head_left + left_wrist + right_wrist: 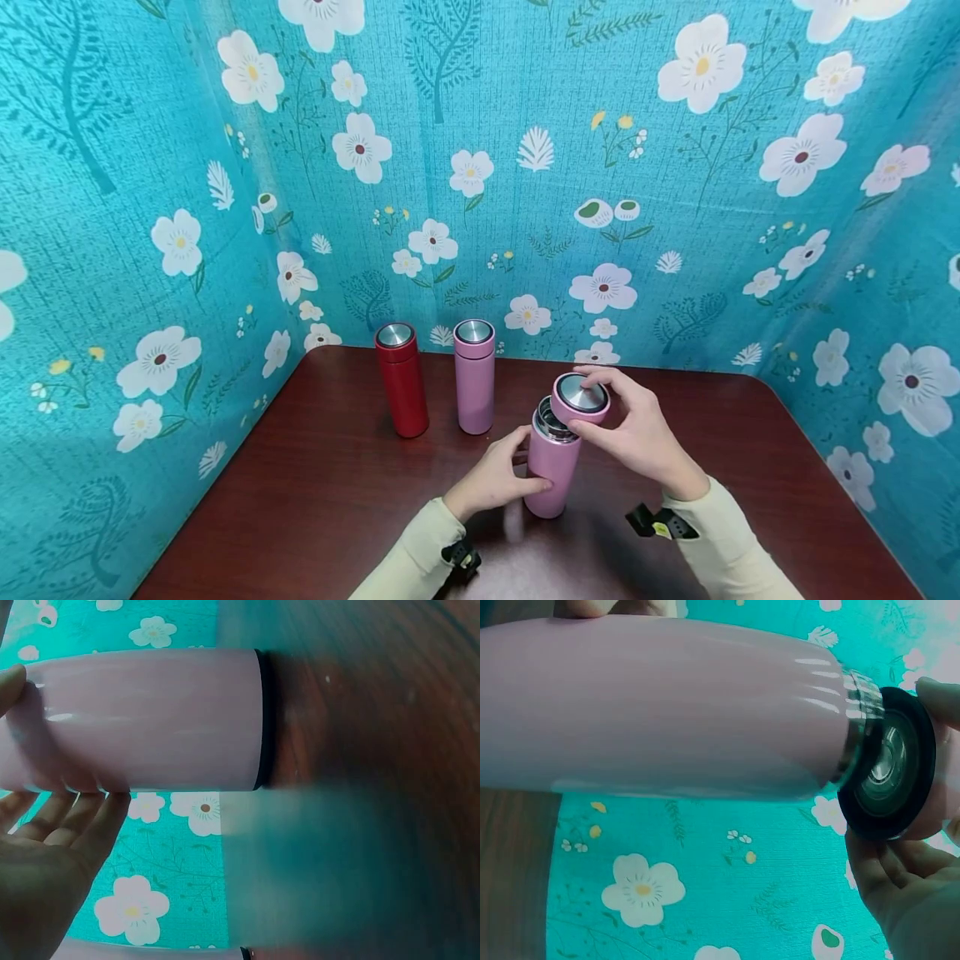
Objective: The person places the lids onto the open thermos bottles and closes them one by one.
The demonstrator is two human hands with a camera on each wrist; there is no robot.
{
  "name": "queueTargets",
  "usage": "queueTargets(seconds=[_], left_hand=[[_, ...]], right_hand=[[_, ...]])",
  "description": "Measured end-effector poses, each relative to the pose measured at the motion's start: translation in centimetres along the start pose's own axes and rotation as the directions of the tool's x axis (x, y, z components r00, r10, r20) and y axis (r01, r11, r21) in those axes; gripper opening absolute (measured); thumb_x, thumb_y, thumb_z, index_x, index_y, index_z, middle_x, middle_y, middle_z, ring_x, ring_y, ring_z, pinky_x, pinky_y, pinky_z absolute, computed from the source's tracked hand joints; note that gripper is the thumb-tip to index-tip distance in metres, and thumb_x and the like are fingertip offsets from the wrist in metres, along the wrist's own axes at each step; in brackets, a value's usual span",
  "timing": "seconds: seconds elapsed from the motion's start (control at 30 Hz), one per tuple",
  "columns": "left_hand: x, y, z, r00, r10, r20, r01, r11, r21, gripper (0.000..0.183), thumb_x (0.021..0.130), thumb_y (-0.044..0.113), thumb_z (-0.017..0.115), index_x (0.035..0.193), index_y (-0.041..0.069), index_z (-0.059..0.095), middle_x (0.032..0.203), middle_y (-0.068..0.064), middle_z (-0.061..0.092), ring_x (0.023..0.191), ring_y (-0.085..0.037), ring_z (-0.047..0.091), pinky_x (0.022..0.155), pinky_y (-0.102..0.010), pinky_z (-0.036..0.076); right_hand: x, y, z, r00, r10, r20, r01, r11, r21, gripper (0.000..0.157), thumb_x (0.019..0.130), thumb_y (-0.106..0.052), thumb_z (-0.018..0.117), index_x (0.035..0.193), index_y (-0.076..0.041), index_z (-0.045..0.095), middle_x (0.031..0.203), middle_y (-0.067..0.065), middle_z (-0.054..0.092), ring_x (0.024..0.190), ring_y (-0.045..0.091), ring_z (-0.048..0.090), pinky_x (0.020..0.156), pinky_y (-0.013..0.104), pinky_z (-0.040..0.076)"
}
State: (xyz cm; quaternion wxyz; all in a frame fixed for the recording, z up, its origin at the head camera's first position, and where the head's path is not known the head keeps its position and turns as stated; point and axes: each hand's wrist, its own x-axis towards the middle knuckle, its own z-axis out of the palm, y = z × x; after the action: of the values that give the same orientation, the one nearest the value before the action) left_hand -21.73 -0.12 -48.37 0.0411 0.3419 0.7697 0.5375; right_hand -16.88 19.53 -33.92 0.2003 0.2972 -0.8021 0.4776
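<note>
My left hand [498, 475] grips the body of a pink thermos bottle [552, 467], thumb on the near side and fingers round the far side. The left wrist view shows its dark base edge close to the table; I cannot tell whether they touch. In my right hand [637, 421] is the bottle's pink lid [581, 398] with a silver top, held by its rim between thumb and fingers. The lid is off and tilted beside the open steel mouth [861, 724]. Its dark-ringed underside [889, 765] shows in the right wrist view, overlapping the mouth's edge.
A red thermos bottle [402, 387] and a second pink thermos bottle [475, 383] stand upright with lids on, at the back left of the dark wooden table [322, 475]. A blue flowered cloth [525, 208] hangs behind the table and along both sides.
</note>
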Motion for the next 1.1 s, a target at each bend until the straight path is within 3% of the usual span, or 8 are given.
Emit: queueTargets(seconds=[0.17,0.53,0.8,1.1], left_hand=[[-0.1,0.1,-0.3,1.0,-0.011,0.02,0.011,1.0,-0.005,0.064,0.073,0.033,0.07,0.128,0.027,0.038,0.119,0.009,0.048,0.104,-0.008,0.05,0.087,-0.026,0.041],[-0.1,0.1,-0.6,0.999,-0.029,0.04,0.03,0.999,-0.034,0.062,0.073,0.032,0.07,0.127,0.027,0.039,0.12,0.009,0.048,0.105,-0.008,0.049,0.087,-0.028,0.04],[-0.1,0.0,-0.5,0.999,-0.024,0.037,0.025,0.999,-0.022,0.061,0.073,0.032,0.07,0.126,0.028,0.039,0.119,0.009,0.049,0.105,-0.01,0.05,0.086,-0.026,0.041],[-0.1,-0.2,-0.4,0.999,-0.036,0.031,0.037,0.999,-0.032,0.061,0.072,0.035,0.071,0.125,0.029,0.04,0.118,0.01,0.05,0.104,-0.01,0.05,0.085,-0.026,0.042]], right_hand=[[0.2,0.4,0.6,0.999,0.022,0.038,-0.022,1.0,-0.001,0.041,0.067,-0.006,0.075,0.101,-0.005,0.052,0.12,0.003,0.05,0.109,0.02,0.046,0.082,0.023,0.043],[0.4,0.2,1.0,0.997,0.048,0.068,-0.048,0.999,0.002,0.042,0.068,-0.006,0.075,0.102,-0.006,0.051,0.121,0.003,0.049,0.108,0.017,0.047,0.082,0.026,0.044],[0.4,0.4,1.5,0.994,-0.02,0.108,0.026,0.998,-0.06,0.046,0.065,-0.009,0.077,0.103,-0.006,0.051,0.121,0.003,0.049,0.106,0.02,0.049,0.081,0.031,0.045],[-0.1,0.6,1.7,0.995,0.021,0.097,-0.015,0.998,-0.064,0.046,0.066,-0.01,0.077,0.104,-0.007,0.05,0.122,0.003,0.048,0.108,0.018,0.047,0.083,0.027,0.044]])
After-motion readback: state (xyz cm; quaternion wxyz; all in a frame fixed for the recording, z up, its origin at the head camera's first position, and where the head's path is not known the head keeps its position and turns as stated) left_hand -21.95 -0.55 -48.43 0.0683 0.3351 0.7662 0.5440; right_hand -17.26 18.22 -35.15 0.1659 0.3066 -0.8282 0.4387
